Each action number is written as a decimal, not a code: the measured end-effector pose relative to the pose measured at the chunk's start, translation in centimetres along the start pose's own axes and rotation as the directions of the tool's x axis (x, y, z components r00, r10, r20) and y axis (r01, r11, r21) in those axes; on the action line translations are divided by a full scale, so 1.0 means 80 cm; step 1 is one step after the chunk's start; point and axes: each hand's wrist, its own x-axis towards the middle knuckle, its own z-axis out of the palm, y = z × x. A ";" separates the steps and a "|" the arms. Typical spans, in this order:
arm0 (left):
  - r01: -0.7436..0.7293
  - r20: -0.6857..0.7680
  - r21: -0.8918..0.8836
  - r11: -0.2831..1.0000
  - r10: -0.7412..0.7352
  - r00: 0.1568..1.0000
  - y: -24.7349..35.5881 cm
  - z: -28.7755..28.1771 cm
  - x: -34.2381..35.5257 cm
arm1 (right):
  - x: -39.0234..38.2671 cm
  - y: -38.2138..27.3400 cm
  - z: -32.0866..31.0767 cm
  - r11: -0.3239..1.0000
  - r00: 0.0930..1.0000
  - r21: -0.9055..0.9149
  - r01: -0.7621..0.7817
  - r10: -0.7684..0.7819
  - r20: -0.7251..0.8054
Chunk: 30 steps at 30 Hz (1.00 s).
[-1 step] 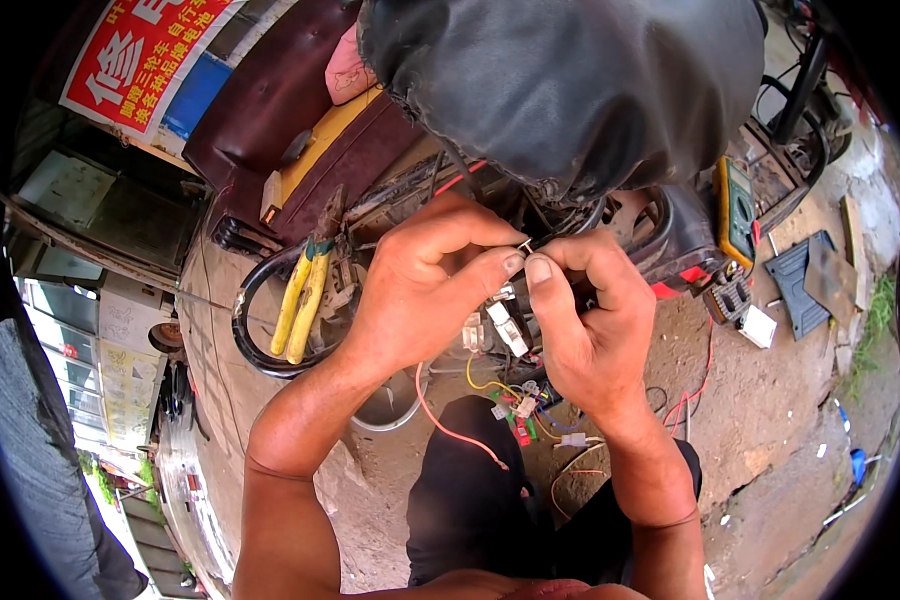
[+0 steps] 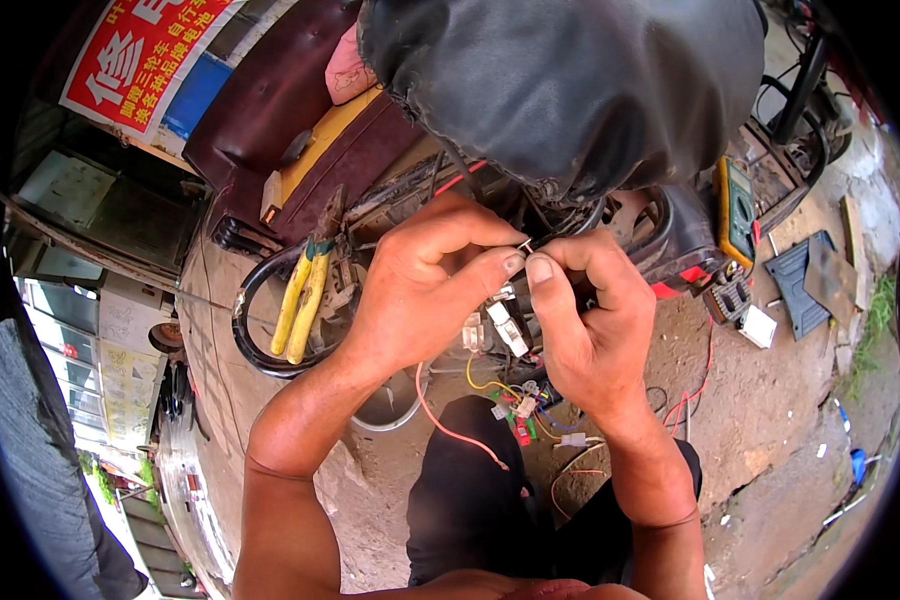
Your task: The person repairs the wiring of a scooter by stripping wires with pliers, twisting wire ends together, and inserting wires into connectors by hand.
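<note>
Near the middle, my left hand (image 2: 435, 285) pinches a small metal pin or terminal (image 2: 526, 243) between thumb and forefinger. My right hand (image 2: 587, 320) is closed against it from the other side, its thumb and forefinger on what looks like the same piece. Just below the fingertips hang white plastic connectors (image 2: 506, 327) and a tangle of coloured wires (image 2: 525, 405), with a pink wire (image 2: 450, 430) trailing down. Yellow-handled pliers (image 2: 310, 300) rest on the metal frame (image 2: 260, 290) left of my hands. A black padded seat (image 2: 560, 80) overhangs the work.
Right of the frame are a yellow multimeter (image 2: 735, 210), a grey plastic tray (image 2: 800, 280) and a small white box (image 2: 758, 325). Upper left: a maroon seat (image 2: 230, 140), a red sign (image 2: 130, 80) and glass panels (image 2: 90, 200). My knees (image 2: 460, 480) are below.
</note>
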 end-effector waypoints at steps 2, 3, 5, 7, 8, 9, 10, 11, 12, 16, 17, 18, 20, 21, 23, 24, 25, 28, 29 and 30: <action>-0.003 0.002 -0.005 1.000 0.003 1.000 0.000 0.000 0.000 | 0.001 -0.001 -0.002 1.000 1.000 -0.009 0.000 0.000 0.005; 0.002 0.007 -0.009 1.000 -0.002 1.000 0.000 0.000 0.000 | 0.002 -0.002 -0.002 1.000 1.000 -0.018 -0.001 0.001 0.011; 0.007 0.013 -0.014 1.000 -0.006 1.000 0.003 0.000 0.000 | 0.002 -0.002 -0.004 1.000 1.000 -0.028 0.009 -0.008 0.015; 0.053 0.027 -0.018 0.998 -0.053 0.998 0.010 0.000 0.000 | 0.002 -0.001 -0.004 0.999 1.000 -0.037 0.018 -0.017 0.020; 0.053 0.028 -0.018 0.998 -0.053 0.998 0.010 0.000 0.000 | 0.002 -0.001 -0.005 0.999 1.000 -0.040 0.013 -0.012 0.023; 0.039 0.027 -0.008 0.999 -0.039 0.999 0.010 0.001 0.001 | 0.002 -0.001 -0.005 0.999 1.000 -0.043 0.007 -0.006 0.026; 0.026 0.026 0.004 1.000 -0.026 0.999 0.010 0.000 0.001 | 0.002 -0.001 -0.005 0.999 1.000 -0.042 0.006 -0.005 0.027; 0.027 0.026 0.004 1.000 -0.027 0.999 0.010 0.000 0.001 | 0.002 -0.001 -0.006 0.999 0.999 -0.052 -0.004 0.006 0.043; 0.025 0.029 0.006 1.000 -0.025 0.999 0.011 -0.001 0.001 | 0.002 -0.002 -0.007 0.998 0.998 -0.062 -0.014 0.018 0.059; 0.006 0.028 0.026 1.000 -0.007 1.000 0.012 0.000 0.001 | 0.002 -0.004 -0.007 0.998 0.995 -0.029 -0.047 0.049 0.081; 0.007 0.027 0.027 1.000 -0.008 1.000 0.012 0.001 0.001 | 0.002 -0.004 -0.008 0.997 0.992 -0.006 -0.081 0.081 0.099; 0.000 0.024 0.029 1.000 -0.001 1.000 0.012 0.001 0.001 | 0.002 -0.003 -0.008 0.993 0.987 0.016 -0.115 0.113 0.118; -0.006 0.021 0.030 1.000 0.005 1.000 0.011 0.000 0.001 | 0.001 -0.008 -0.011 0.971 0.964 0.069 -0.230 0.217 0.156; -0.010 0.022 0.034 0.999 0.009 1.000 0.011 0.000 0.001 | 0.001 -0.010 -0.012 0.932 0.928 0.117 -0.342 0.315 0.199; -0.016 0.023 0.034 0.999 0.015 1.000 0.011 0.001 0.002 | -0.004 -0.004 -0.011 0.913 0.918 0.176 -0.369 0.329 0.222; -0.029 0.023 0.036 0.999 0.028 0.999 0.010 0.002 0.002 | -0.005 -0.001 -0.011 0.888 0.908 0.235 -0.396 0.340 0.246; -0.041 0.022 0.041 0.998 0.040 0.999 0.010 0.002 0.002 | -0.004 -0.004 -0.012 0.888 0.908 0.235 -0.396 0.340 0.247; -0.062 0.019 0.068 0.996 0.061 0.998 0.010 0.002 0.002 | 0.003 -0.014 -0.017 0.790 0.847 0.326 -0.519 0.424 0.319; -0.062 0.018 0.068 0.996 0.061 0.998 0.009 0.002 0.001 | 0.003 -0.015 -0.017 0.736 0.823 0.377 -0.562 0.455 0.340; -0.063 0.014 0.068 0.996 0.062 0.998 0.009 0.002 0.001 | 0.004 -0.015 -0.017 0.676 0.798 0.425 -0.601 0.482 0.362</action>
